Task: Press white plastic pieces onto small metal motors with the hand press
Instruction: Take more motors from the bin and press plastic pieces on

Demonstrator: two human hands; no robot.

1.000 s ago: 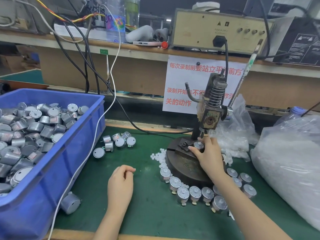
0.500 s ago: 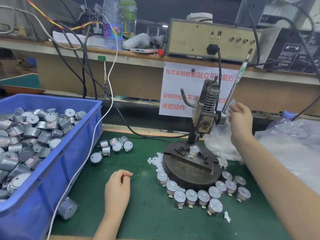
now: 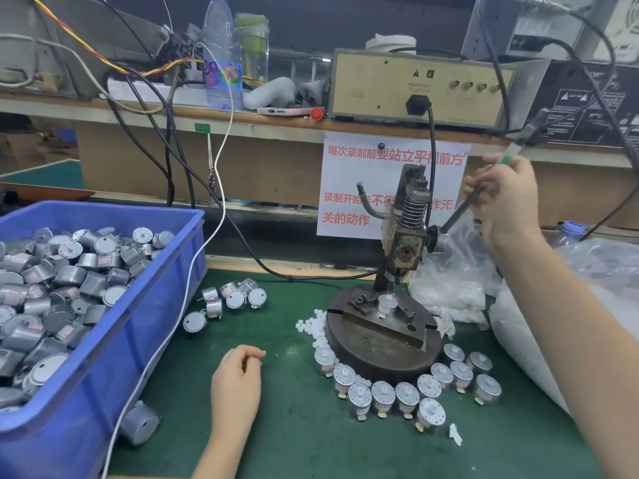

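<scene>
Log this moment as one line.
right hand: grips dark metal press lever | left hand: pinches small white plastic piece | round silver metal motor: on fixture under ram

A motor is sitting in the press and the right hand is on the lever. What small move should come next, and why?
Probably pull the lever down. The right hand grips it, a motor stands in the fixture under the raised press head, and the left hand, pinching a white piece, lies on the mat clear of it.
</scene>
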